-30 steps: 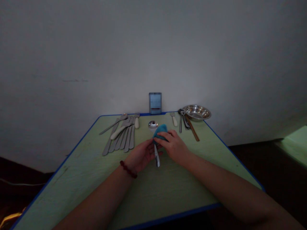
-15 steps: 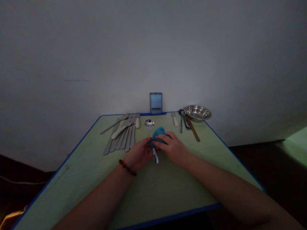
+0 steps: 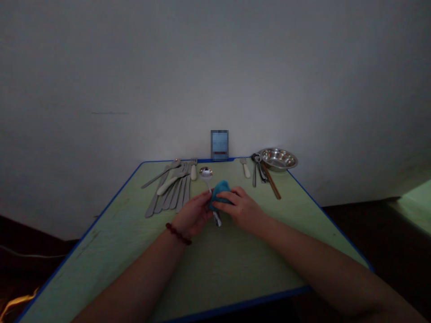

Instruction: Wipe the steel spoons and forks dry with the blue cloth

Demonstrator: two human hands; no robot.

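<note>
A steel spoon (image 3: 206, 174) is held over the middle of the green table (image 3: 208, 264), bowl pointing away from me. My left hand (image 3: 190, 216), a red bead bracelet on its wrist, grips the spoon's handle from the left. My right hand (image 3: 239, 207) is closed on a blue cloth (image 3: 219, 193) that wraps the middle of the handle. The end of the handle sticks out below the cloth.
Several knives, spoons and forks (image 3: 171, 186) lie in a row at the far left. A steel bowl (image 3: 279, 159) sits at the far right corner beside a white-handled fork (image 3: 245, 167), dark utensils and brown chopsticks (image 3: 270, 180). A small blue device (image 3: 219, 145) leans on the wall.
The spoon has slid away from me through the cloth: its bowl now sits farther out and left, less handle shows below. Both hands shifted slightly left.
</note>
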